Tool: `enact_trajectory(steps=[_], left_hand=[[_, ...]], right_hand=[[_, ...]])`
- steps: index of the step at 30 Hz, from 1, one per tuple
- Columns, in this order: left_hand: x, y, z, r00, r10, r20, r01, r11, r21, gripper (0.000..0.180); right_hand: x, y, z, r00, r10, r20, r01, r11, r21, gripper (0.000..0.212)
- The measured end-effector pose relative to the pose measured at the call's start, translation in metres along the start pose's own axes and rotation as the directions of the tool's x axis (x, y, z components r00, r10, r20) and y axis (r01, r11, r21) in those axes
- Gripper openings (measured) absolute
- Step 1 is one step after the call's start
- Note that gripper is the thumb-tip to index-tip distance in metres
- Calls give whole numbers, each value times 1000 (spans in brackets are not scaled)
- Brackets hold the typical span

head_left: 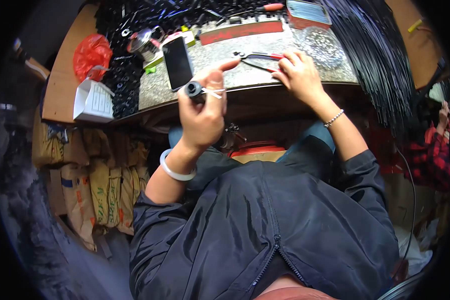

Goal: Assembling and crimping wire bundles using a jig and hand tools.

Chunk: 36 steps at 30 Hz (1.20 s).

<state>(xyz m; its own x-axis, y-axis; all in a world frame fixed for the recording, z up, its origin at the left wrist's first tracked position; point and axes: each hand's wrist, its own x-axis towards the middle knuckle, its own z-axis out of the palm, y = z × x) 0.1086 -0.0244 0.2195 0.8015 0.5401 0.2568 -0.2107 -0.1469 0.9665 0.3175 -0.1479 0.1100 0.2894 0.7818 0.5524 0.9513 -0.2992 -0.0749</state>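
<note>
My left hand [205,112] is raised over the table's front edge, its fingers closed round a black tube-like part [193,89] with a hollow round end. Thin white strips [213,92] stick out beside the thumb. Its index finger points right, toward the jaws of a pair of end-cutting pliers. My right hand [301,76] rests on the speckled tabletop [225,47], fingers round the red handles of those pliers [262,56]. The handles are spread apart, and the small metal head lies to the left. A dark-screened phone [178,64] lies just beyond my left hand.
Black small parts [125,92] heap along the left and back. Long black strips [372,55] hang over the right edge. A bag of shiny small pieces [321,47], a red bar [241,33], a white box [93,101] and a red bag [92,56] surround the work area.
</note>
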Motion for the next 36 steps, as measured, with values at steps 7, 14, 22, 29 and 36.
enact_trajectory(steps=[7,14,22,29,36], left_hand=[[5,-11,-10,991,128,-26,-125,988,91,39],[17,-25,-14,984,141,-112,-124,982,145,34],[21,-24,-1,990,58,-126,-42,991,130,31],[18,-24,-1,991,69,-110,-61,995,77,28],[10,-9,0,998,38,-48,-37,999,18,29]], right_hand=[[-1,-14,-27,972,190,138,-230,890,393,13],[-7,-62,-141,996,-58,61,50,990,130,39],[-4,-64,-156,975,-203,-87,190,972,-137,38],[-4,-70,-153,961,-254,-112,230,954,-193,26],[-11,-77,-160,978,-206,-17,201,967,-159,21]])
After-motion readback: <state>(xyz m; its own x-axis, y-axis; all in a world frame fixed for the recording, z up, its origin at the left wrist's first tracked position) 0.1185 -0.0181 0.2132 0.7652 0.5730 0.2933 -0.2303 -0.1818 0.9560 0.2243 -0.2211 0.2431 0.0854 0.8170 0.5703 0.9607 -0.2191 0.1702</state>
